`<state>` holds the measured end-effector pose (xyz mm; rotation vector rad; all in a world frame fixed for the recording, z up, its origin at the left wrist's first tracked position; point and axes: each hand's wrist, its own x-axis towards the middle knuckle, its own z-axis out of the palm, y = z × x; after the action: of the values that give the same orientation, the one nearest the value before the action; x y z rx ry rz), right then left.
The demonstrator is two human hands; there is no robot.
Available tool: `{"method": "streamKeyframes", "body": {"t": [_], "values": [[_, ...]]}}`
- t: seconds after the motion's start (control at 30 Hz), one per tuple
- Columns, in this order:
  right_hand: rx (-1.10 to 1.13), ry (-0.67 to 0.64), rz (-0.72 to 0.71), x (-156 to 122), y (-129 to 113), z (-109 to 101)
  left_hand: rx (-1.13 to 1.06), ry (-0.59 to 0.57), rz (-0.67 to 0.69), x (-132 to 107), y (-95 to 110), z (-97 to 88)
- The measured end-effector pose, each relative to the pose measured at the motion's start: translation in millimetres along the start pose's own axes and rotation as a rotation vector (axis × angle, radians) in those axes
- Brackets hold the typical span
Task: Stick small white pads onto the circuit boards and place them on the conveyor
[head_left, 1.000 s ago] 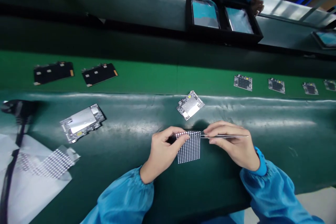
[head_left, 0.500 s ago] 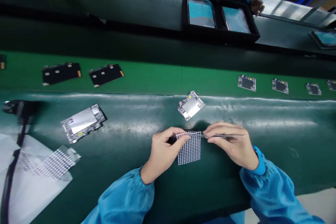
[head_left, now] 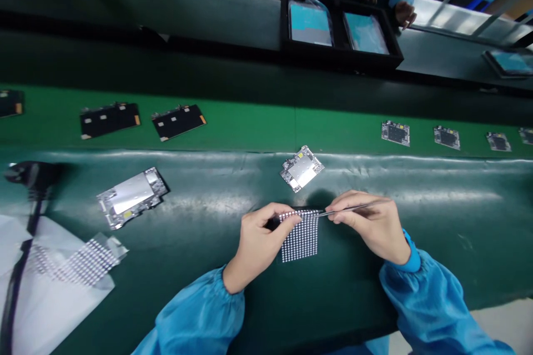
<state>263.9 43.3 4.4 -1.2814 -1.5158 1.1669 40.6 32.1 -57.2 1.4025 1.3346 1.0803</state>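
Note:
My left hand (head_left: pixel 259 237) pinches the upper left corner of a small sheet of white dot stickers (head_left: pixel 300 238), holding it against the dark green mat (head_left: pixel 200 216). My right hand (head_left: pixel 372 226) is closed on thin metal tweezers (head_left: pixel 343 211), whose tips touch the sheet's top right corner. A small circuit board with a silver shield (head_left: pixel 301 167) lies just beyond the sheet. Both sleeves are blue.
A bigger silver-shielded board (head_left: pixel 131 196) lies left; more dot sheets (head_left: pixel 83 259) rest on white paper at lower left beside a black tool (head_left: pixel 29 177). Dark boards (head_left: pixel 109 119) and several small boards (head_left: pixel 395 132) sit on the green belt. Another person's hands (head_left: pixel 383 0) are at a black tray (head_left: pixel 341 52).
The boards on the green belt and the black tray have shifted in the picture. My right hand tilted the tweezers slightly upward at the sheet's corner. My left hand stays put.

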Motion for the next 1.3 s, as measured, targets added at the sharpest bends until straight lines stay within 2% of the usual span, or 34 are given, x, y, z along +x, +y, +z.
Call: {"method": "streamKeyframes", "body": {"t": [0.1, 0.23, 0.33, 0.47, 0.6, 0.9, 1.13, 1.3], "values": [[0.088, 0.071, 0.081, 15.4, 6.0, -0.5, 0.008, -0.004, 0.010, 0.1, -0.5, 0.5], [0.187, 0.195, 0.070, 52.9, 18.5, 11.1, 0.018, -0.005, 0.022, -0.4, -0.2, 0.8], [0.184, 0.182, 0.064, 77.2, 27.1, 27.8, 0.032, -0.007, 0.040, -0.7, 0.9, 0.8], [0.174, 0.144, 0.096, 92.6, 35.9, 47.0, 0.049, -0.015, 0.058, -0.2, 2.5, 0.8], [0.171, 0.131, 0.137, 96.3, 41.3, 53.9, 0.061, -0.009, 0.058, -0.1, 3.4, 0.5], [0.149, 0.129, 0.145, 95.3, 43.0, 55.5, 0.060, -0.007, 0.059, -1.2, 2.6, 0.8], [-0.026, 0.090, -0.006, 83.3, 48.4, 53.6, 0.056, -0.008, 0.057, -1.8, 0.0, 0.9], [-0.014, 0.101, -0.065, 78.2, 53.9, 52.1, 0.062, -0.011, 0.044, -1.8, -0.9, 1.1]]}}
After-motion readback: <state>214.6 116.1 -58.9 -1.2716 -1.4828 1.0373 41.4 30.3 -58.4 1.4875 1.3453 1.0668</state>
